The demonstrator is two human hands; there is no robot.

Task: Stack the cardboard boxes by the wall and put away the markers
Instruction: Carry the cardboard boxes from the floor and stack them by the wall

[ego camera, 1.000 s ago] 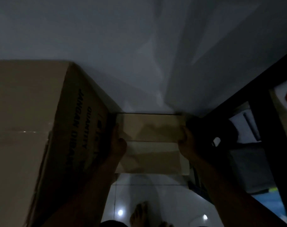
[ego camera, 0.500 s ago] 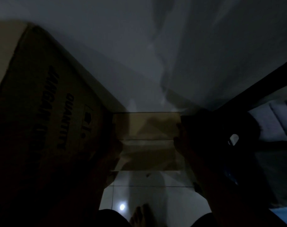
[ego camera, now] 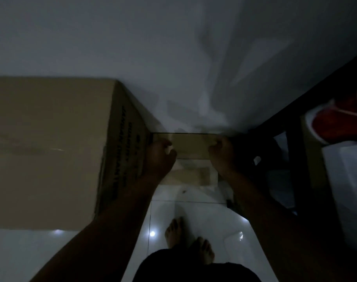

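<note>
A small cardboard box [ego camera: 190, 148] sits on the floor against the white wall [ego camera: 173, 58], wedged between a big cardboard box [ego camera: 51, 149] on the left and a dark shelf frame [ego camera: 295, 159] on the right. My left hand [ego camera: 160, 157] rests on the small box's left top edge with fingers curled. My right hand [ego camera: 221, 155] holds its right top edge. The box's top flaps look folded shut under both hands. The scene is dim. No markers are visible.
The big box bears black print on its side and stands against the wall. The shelf at right holds a red-and-white item [ego camera: 336, 121] and pale containers [ego camera: 348, 190]. My bare feet [ego camera: 188, 239] stand on the glossy white tile floor [ego camera: 193, 216].
Both hands slid from the small box's sides up onto its top near the wall. The view brightened again after a dark moment, and the camera shifted back right.
</note>
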